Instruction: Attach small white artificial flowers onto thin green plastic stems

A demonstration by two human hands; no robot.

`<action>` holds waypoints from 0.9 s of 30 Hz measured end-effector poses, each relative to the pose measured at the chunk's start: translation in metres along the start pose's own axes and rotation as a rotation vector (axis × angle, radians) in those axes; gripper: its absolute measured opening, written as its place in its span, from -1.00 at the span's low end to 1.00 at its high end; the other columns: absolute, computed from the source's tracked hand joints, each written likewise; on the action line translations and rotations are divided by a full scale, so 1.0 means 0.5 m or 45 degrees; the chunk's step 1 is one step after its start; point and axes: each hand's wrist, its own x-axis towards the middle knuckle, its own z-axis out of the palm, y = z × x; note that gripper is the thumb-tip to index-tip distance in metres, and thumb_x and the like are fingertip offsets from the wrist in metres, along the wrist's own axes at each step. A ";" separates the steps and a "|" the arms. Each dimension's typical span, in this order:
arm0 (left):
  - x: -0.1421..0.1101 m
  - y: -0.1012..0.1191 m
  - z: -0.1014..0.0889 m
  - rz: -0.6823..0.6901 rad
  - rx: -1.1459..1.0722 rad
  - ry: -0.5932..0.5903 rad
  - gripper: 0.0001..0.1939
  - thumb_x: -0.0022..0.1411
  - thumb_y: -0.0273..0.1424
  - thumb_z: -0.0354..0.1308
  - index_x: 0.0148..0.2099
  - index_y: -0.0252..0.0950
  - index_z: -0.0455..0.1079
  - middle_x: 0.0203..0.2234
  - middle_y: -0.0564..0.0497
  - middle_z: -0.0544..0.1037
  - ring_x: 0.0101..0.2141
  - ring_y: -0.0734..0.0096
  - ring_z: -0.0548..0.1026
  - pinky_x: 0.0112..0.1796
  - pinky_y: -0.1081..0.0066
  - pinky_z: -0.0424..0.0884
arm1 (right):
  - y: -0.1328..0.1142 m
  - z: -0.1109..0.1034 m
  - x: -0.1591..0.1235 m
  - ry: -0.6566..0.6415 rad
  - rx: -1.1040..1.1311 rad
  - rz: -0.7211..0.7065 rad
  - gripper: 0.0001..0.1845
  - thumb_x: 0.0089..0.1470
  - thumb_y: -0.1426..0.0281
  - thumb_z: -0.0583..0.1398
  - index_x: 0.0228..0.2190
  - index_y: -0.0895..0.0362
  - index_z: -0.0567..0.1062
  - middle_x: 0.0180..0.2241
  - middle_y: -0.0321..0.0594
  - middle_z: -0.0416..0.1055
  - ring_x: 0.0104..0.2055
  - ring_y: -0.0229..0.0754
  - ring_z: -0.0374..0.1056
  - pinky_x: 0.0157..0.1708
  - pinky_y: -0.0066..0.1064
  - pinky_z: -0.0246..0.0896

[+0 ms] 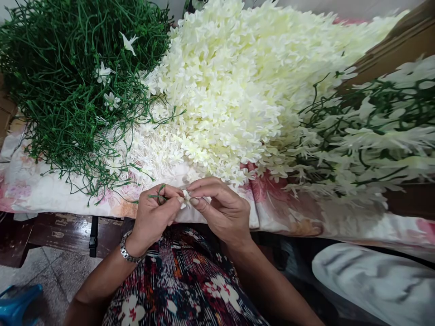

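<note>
My left hand, with a metal watch on its wrist, pinches a green plastic stem whose thin tips stick out behind the fingers. Between the fingertips of both hands sits a small white artificial flower. My right hand grips that flower between thumb and fingers, its tips close to those of the left. Both hands are just above the table's front edge. Beyond them lies a big heap of cream-white flower heads, with thin white stamen-like pieces at its left.
A tall pile of green stems stands at the left, a few white flowers on it. Assembled flower sprays lie at the right beside a cardboard box. A floral cloth covers the table. A blue stool is on the floor.
</note>
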 end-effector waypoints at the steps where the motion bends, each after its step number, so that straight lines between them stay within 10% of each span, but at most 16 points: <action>1: 0.000 0.000 0.000 0.001 -0.005 -0.003 -0.87 -0.01 -0.48 0.08 -0.56 -0.35 0.26 -0.78 0.20 0.20 -0.78 0.75 0.04 -0.71 0.60 0.05 | 0.000 0.000 0.000 -0.005 -0.005 -0.002 -0.87 -0.08 0.54 0.15 -0.43 0.08 0.42 -0.40 -0.26 0.38 -0.31 -0.25 0.31 -0.29 -0.33 0.22; 27: -0.008 -0.040 -0.002 0.173 -0.223 0.095 -0.89 -0.07 -0.44 0.21 -0.42 -0.33 0.35 -0.63 0.13 0.35 -0.67 0.70 0.21 -0.67 0.65 0.15 | -0.008 0.010 -0.007 -0.056 0.034 -0.010 -0.84 -0.12 0.56 0.17 -0.45 0.07 0.44 -0.45 -0.29 0.33 -0.40 -0.31 0.27 -0.41 -0.41 0.19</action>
